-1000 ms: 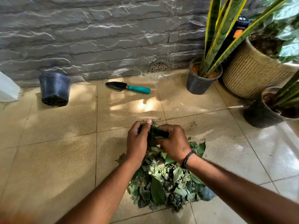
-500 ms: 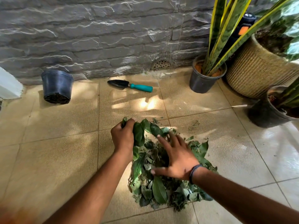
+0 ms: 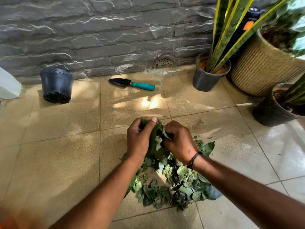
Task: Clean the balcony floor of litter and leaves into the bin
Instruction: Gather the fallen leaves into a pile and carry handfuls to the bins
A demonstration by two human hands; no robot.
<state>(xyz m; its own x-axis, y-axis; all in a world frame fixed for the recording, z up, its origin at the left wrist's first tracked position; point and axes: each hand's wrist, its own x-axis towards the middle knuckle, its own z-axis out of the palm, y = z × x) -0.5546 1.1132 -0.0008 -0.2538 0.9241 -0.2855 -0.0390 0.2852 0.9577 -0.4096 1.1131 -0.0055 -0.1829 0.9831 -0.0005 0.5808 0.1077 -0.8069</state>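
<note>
1. Half a second ago we had the right hand [image 3: 179,142] spread flat on the leaf pile [image 3: 173,185] and the left hand [image 3: 140,138] at its far edge; now both have come together at the far end of the pile.
2. Both hands clench one bunch of leaves [image 3: 157,138] between them, fingers curled round it — bunch lifted above the rest.
3. A bare patch of floor tile [image 3: 49,162] now shows in the middle of the pile, under the wrists; earlier it was covered.
4. The rest of the pile lies on the floor, near side, below the forearms.
5. Black pot [image 3: 57,85] lies tipped by the stone wall [image 3: 99,30], far left, its base toward us — contents we cannot tell.
6. Trowel [image 3: 132,84], teal handle, flat on the tile near the wall; same spot as before.
7. Grey pot [image 3: 208,76] upright, holds a striped snake plant [image 3: 229,30] in orange-brown soil.
8. Woven planter [image 3: 260,68] just beside it holds dark soil and blurred foliage.
9. Dark pot [image 3: 272,111] at the right edge holds another plant.
10. No bin visible to us.
</note>
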